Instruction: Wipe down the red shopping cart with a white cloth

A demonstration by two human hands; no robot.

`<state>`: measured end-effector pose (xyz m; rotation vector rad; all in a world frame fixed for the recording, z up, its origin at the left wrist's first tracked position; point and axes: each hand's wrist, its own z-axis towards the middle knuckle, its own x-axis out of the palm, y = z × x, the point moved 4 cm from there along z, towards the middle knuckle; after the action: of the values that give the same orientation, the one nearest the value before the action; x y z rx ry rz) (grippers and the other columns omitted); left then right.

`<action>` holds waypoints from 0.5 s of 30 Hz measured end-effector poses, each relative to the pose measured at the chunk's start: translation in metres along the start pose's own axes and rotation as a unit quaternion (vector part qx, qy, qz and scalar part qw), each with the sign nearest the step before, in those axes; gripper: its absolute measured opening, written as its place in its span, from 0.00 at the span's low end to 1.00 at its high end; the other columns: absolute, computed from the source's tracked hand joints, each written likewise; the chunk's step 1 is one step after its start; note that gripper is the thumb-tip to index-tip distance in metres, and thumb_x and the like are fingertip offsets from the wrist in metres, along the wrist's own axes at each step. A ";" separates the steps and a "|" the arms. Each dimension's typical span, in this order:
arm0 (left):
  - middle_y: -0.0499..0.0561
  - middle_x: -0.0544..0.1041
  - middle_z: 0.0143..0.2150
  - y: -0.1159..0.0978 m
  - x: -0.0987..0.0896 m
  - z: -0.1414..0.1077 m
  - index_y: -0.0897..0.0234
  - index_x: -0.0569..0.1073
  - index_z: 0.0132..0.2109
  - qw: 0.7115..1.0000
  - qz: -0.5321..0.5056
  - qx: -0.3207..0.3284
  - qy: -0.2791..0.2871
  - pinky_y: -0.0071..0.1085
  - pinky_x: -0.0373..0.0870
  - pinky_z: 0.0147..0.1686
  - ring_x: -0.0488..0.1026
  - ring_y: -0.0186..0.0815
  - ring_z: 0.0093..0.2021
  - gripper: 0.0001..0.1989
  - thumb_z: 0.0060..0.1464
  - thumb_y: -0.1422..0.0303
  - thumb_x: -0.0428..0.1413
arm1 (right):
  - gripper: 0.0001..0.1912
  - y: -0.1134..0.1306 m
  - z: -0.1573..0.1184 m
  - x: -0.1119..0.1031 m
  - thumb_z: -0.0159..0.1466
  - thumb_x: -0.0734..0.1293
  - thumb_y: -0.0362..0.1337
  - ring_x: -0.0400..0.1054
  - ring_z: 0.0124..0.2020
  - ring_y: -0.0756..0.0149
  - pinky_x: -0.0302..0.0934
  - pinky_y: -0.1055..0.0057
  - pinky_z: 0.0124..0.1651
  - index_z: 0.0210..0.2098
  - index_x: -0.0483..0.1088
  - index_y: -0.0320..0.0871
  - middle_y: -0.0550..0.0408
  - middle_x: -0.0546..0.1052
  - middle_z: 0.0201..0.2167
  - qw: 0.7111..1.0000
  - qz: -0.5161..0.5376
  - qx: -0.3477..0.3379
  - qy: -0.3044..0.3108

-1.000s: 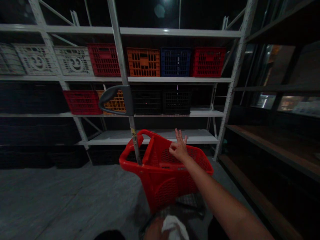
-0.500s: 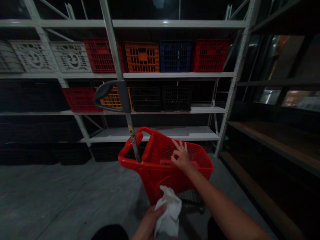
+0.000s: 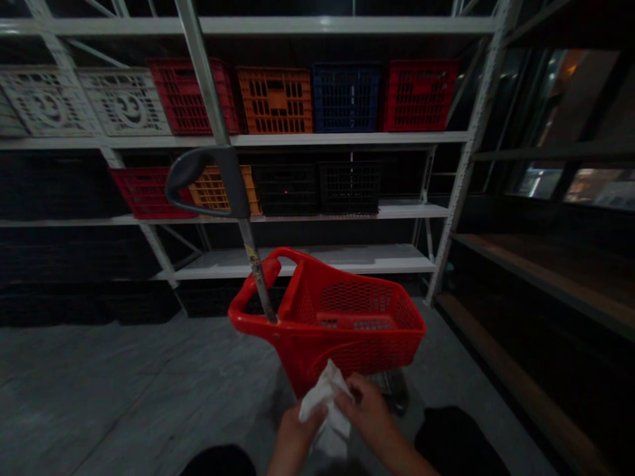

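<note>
L hand (image 3: 296,439) & R hand (image 3: 366,404) sit low at 6 o'clock, close together, fingers curled. Both hands in narrow grip on a crumpled white cloth (image 3: 322,400), bunched btwn them, loose end hanging down. Can't tell if it's fabric or paper.

Red plastic shopping trolley (image 3: 370,354) at center, just past hands at their 12 o'clock. Cloth overlaps its lower edge in view; can't tell if touching. Mesh basket walls, angled grey pole (image 3: 255,277) rising from its 10 o'clock corner, tilted, topped by black loop handle (image 3: 196,175). Dark castor (image 3: 397,395) shows under trolley at about 4 o'clock.

White steel rack (image 3: 469,132) runs across from 9 to 3 o'clock, behind trolley. Top shelf, 12 o'clock: white crates (image 3: 124,102), red crate (image 3: 191,96), orange crate (image 3: 275,100), blue crate (image 3: 346,98), red crate (image 3: 419,96), side by side. Shelf below: red crate (image 3: 149,193), orange crate (image 3: 215,192), two black crates (image 3: 317,188), partly behind pole & handle in the case of the first two.

Wooden shelves (image 3: 526,274) at 3 o'clock, glass panes (image 3: 600,188) beyond. Grey concrete floor (image 3: 99,387) at 8 o'clock. Dark shapes (image 3: 456,439) at lower edge, too dim to tell.
</note>
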<state>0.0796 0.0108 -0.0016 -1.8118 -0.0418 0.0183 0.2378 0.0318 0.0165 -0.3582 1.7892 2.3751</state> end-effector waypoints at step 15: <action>0.54 0.77 0.37 -0.057 -0.021 -0.007 0.62 0.76 0.37 0.968 0.107 0.184 0.134 0.33 0.68 0.42 0.72 0.40 0.39 0.15 0.41 0.60 0.59 | 0.03 0.056 0.031 0.001 0.48 0.68 0.28 0.64 0.28 0.71 0.54 0.76 0.32 0.20 0.70 0.41 0.57 0.72 0.24 0.982 -0.077 -0.106 0.133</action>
<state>0.0574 0.0164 0.0557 -1.4275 0.3291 -0.0625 0.2189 0.0457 0.0761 -0.8448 1.5384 2.5069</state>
